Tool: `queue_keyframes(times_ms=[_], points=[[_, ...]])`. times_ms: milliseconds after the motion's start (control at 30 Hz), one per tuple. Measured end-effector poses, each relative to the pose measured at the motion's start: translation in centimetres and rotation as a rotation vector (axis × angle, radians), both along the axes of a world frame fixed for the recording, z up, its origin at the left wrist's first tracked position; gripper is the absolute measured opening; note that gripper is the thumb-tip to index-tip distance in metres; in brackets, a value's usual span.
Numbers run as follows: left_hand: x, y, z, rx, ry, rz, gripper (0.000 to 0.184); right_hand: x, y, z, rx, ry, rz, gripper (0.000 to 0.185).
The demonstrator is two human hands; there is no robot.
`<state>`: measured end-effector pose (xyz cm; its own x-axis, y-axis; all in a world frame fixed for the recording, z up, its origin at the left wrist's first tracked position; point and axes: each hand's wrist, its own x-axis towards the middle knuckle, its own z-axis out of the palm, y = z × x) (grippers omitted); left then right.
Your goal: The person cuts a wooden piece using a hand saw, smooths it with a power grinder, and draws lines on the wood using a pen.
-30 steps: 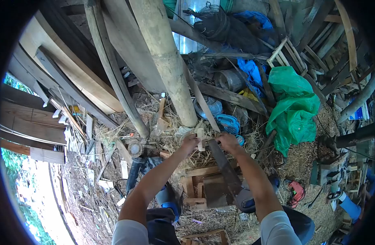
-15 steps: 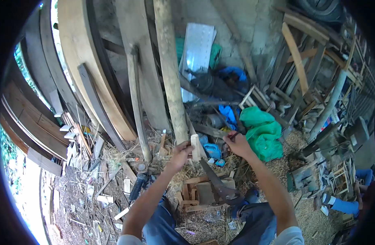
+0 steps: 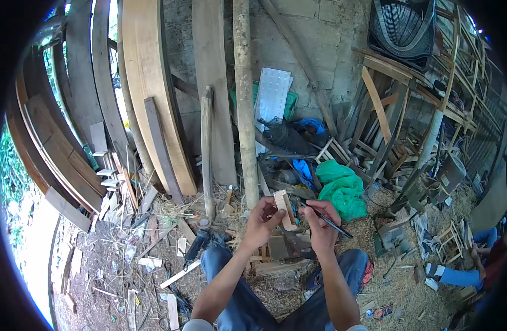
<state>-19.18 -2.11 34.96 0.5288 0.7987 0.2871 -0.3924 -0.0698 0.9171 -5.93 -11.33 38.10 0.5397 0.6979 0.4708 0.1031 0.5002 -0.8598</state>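
A small pale block of wood (image 3: 286, 212), with a notched or darker inner side, is gripped between the thumb and fingers of my left hand (image 3: 262, 225). Close on its right, my right hand (image 3: 323, 225) is closed around a slim black pen (image 3: 333, 223), its tip end toward the block. Whether the pen touches the wood I cannot tell. Below the hands, between my knees, a handsaw (image 3: 297, 244) shows partly, lying over a low wooden piece (image 3: 278, 268) and largely hidden by my hands.
Tall planks (image 3: 148, 105) and a round post (image 3: 244, 105) lean at the wall. A green plastic bag (image 3: 344, 193) lies beyond my right hand. By my left knee is a dark power tool (image 3: 198, 243). Another person's leg (image 3: 455, 276) shows at right. Offcuts litter the floor.
My hands have come together, the right moving in from beside the green bag toward the block. The block now tilts. My view has shifted, and the saw is more covered.
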Motion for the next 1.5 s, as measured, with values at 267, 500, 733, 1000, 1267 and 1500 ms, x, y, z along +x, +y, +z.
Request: queue_keyframes(times_ms=[267,500,733,1000,1267,1500], points=[[2.1,0.3,0.9,0.08,-0.009,-0.028,0.026,1.2,0.5,0.6,0.058,-0.198,-0.054,0.012],[5.0,2.8,-1.2,0.12,0.021,-0.042,0.027,4.3,2.8,-1.6,0.031,-0.2,-0.038,0.012],[6.0,4.8,-5.4,0.085,0.073,0.014,0.028,5.5,5.0,-4.4,-0.089,-0.31,-0.099,0.013],[5.4,7.2,-7.5,-0.002,0.076,-0.008,0.029,4.9,7.2,-5.3,-0.106,-0.495,-0.141,0.017],[3.8,7.3,-7.1,-0.012,0.134,-0.035,0.028,4.4,8.1,-6.1,-0.143,-0.418,-0.091,0.018],[3.6,7.5,-7.0,-0.005,0.152,-0.013,0.03,4.5,8.7,-5.4,-0.097,-0.477,-0.049,0.019]])
